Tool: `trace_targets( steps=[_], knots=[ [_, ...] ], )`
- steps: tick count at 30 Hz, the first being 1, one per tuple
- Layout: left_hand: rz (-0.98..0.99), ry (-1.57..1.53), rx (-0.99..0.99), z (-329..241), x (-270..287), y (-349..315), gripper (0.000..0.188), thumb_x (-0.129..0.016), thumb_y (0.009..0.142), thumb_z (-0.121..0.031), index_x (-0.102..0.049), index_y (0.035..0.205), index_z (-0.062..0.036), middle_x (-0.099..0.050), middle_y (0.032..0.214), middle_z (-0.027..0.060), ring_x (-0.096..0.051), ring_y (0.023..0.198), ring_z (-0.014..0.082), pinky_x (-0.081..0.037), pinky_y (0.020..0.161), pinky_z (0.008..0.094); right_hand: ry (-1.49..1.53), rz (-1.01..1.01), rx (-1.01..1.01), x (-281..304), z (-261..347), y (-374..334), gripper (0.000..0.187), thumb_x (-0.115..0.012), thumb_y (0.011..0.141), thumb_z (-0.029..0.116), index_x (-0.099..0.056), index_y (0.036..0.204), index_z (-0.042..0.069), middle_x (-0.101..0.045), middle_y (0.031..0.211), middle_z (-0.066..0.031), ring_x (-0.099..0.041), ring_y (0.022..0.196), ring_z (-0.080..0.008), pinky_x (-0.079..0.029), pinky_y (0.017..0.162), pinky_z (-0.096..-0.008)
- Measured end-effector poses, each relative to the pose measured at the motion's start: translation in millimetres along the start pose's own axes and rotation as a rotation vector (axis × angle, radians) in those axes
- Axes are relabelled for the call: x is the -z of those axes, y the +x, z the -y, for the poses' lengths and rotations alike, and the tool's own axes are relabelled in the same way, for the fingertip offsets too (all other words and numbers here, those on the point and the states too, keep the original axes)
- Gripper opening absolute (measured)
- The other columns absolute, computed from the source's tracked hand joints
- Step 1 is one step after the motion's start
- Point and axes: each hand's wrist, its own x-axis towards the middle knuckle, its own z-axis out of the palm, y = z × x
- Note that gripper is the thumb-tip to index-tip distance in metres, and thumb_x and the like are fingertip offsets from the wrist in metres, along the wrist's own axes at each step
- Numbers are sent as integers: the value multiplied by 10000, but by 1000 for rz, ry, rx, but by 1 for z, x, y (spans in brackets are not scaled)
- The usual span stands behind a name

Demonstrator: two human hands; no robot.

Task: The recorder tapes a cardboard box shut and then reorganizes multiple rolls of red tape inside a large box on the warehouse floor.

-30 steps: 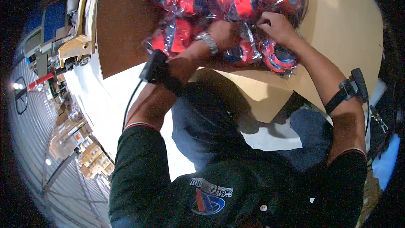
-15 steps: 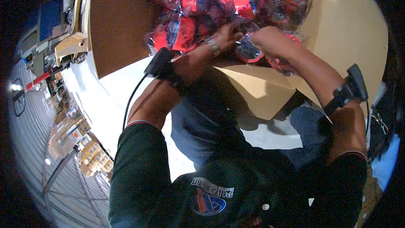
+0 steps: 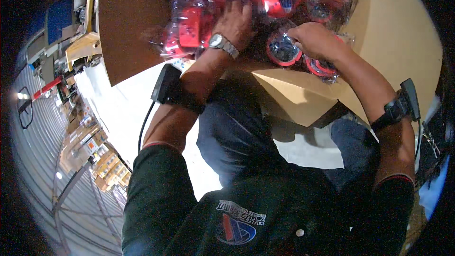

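Many red, roll-shaped items in clear plastic wrap lie heaped in front of me; their exact kind does not show. My left hand lies over the wrapped rolls at left centre, fingers stretched forward, its tips lost among the red rolls and shiny film. Nearer and to the right, my right hand is closed, thumb and fingers pinched at the edge of a wrapped red roll with a dark round face. Another wrapped red roll sits under that hand.
Around the heap stands a cardboard box, with a brown wall at left, a tan wall at right and a folded near flap. My legs are below it. Stacked cartons and a yellow metal part show at left.
My left hand has moved left and farther into the heap, away from my right hand, its fingers now extended. The right hand stays by the dark-faced roll. Rolls at left have shifted.
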Motion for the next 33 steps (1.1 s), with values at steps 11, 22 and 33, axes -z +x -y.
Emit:
trace_targets(
  steps=[11, 22, 33],
  knots=[
    [-335, -347, 83, -7, 58, -3, 538, -663, 654, -71, -519, 1171, -71, -525, 1073, 214, -547, 962, 427, -497, 783, 475, 231, -79, -30, 7, -14, -4, 154, -654, 734, 156, -604, 829, 46, -627, 777, -169, -628, 770, -361, -490, 688, -447],
    [-91, -768, 131, -13, 44, -33, 590, -651, 645, -26, -464, 1204, -34, -558, 1077, 225, -576, 990, 394, -490, 841, 432, 681, 67, -103, 78, -8, -19, 156, -625, 783, 119, -603, 830, -28, -626, 755, -75, -594, 723, -142, -474, 675, -299],
    [252, -1035, -9, -47, -6, -29, 482, -670, 779, -77, -433, 1196, -35, -537, 1094, 221, -551, 1004, 396, -465, 868, 431, 579, 150, -114, 84, 7, -24, 154, -618, 746, 109, -604, 841, -11, -633, 752, -98, -613, 723, -190, -477, 683, -329]
  ],
)
